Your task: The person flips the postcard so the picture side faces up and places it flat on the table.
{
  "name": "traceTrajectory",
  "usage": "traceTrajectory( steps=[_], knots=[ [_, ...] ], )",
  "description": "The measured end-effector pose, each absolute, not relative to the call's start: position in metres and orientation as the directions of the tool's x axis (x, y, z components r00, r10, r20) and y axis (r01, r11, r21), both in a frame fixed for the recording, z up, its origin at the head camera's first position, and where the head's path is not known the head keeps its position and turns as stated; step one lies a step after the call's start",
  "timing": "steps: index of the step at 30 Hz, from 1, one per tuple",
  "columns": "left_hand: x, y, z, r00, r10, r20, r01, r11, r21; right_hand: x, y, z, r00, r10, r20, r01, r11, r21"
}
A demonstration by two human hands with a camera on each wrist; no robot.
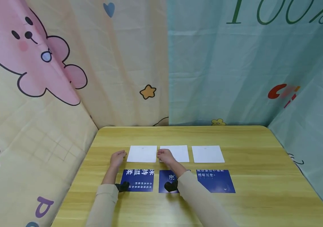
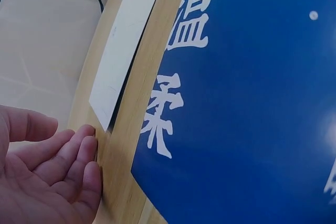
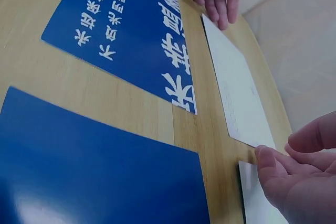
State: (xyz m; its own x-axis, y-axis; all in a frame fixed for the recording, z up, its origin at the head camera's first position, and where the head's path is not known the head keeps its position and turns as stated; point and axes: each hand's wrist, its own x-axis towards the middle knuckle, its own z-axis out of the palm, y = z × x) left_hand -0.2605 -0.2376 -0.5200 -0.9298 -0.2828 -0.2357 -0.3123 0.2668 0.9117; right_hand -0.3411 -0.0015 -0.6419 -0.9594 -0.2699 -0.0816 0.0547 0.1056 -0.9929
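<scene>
Three white cards lie in a row across the table. My left hand (image 1: 118, 157) is beside the left edge of the left white card (image 1: 141, 154). In the left wrist view its fingers (image 2: 68, 166) are loosely bent, with the tips right by the card's near corner and the thumb apart. My right hand (image 1: 166, 156) is at the gap between that card and the middle white card (image 1: 180, 154), partly covering the middle one. In the right wrist view its fingertips (image 3: 265, 156) are right at the left card's corner. The right white card (image 1: 208, 154) lies apart from both hands.
Closer to me lie three blue cards with white lettering: a left one (image 1: 138, 181), a middle one (image 1: 162, 178) partly under my right arm, and a right one (image 1: 219, 183). The wooden table (image 1: 263, 195) meets printed curtains (image 1: 218, 69) at its back and sides.
</scene>
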Motion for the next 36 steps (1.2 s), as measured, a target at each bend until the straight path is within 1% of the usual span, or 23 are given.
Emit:
traceTrajectory(
  steps=[1, 2, 3, 5, 7, 8, 9, 10, 12, 19, 30, 36],
  knots=[
    [-0.260, -0.238, -0.520, -0.928, -0.287, -0.235, -0.313, 0.265, 0.912, -0.348, -0.003, -0.652, -0.956, -0.281, -0.087, 0.062, 0.098, -0.993],
    [-0.260, -0.238, -0.521, -0.928, -0.291, -0.233, -0.312, 0.263, 0.913, -0.345, -0.005, -0.646, -0.956, -0.269, -0.118, 0.088, 0.120, -0.989],
    [-0.261, -0.238, -0.521, -0.928, -0.293, -0.229, -0.309, 0.265, 0.914, -0.343, -0.006, -0.643, -0.956, -0.274, -0.105, 0.077, 0.113, -0.991],
    [-0.261, -0.237, -0.522, -0.929, -0.296, -0.220, -0.301, 0.264, 0.916, -0.329, -0.007, -0.618, -0.955, -0.263, -0.134, 0.106, 0.118, -0.987],
    [-0.261, -0.237, -0.523, -0.929, -0.300, -0.215, -0.297, 0.263, 0.918, -0.309, -0.008, -0.580, -0.950, -0.243, -0.198, 0.166, 0.150, -0.975],
    [-0.261, -0.236, -0.523, -0.929, -0.303, -0.211, -0.296, 0.267, 0.917, -0.301, -0.009, -0.567, -0.950, -0.232, -0.208, 0.173, 0.163, -0.971],
    [-0.261, -0.236, -0.524, -0.926, -0.312, -0.213, -0.302, 0.272, 0.914, -0.295, -0.009, -0.557, -0.951, -0.228, -0.210, 0.174, 0.168, -0.970],
    [-0.261, -0.235, -0.524, -0.925, -0.317, -0.209, -0.300, 0.274, 0.914, -0.288, -0.010, -0.544, -0.946, -0.213, -0.242, 0.204, 0.187, -0.961],
    [-0.262, -0.234, -0.525, -0.923, -0.325, -0.205, -0.304, 0.289, 0.908, -0.281, -0.010, -0.534, -0.950, -0.210, -0.231, 0.193, 0.188, -0.963],
    [-0.268, -0.233, -0.527, -0.925, -0.316, -0.210, -0.301, 0.271, 0.914, -0.278, -0.009, -0.530, -0.954, -0.179, -0.240, 0.212, 0.161, -0.964],
    [-0.277, -0.237, -0.530, -0.904, -0.321, -0.283, -0.372, 0.264, 0.890, -0.279, -0.009, -0.531, -0.956, -0.164, -0.244, 0.215, 0.179, -0.960],
    [-0.281, -0.234, -0.532, -0.904, -0.348, -0.248, -0.358, 0.298, 0.885, -0.277, -0.009, -0.532, -0.956, -0.175, -0.236, 0.204, 0.183, -0.962]
  ],
)
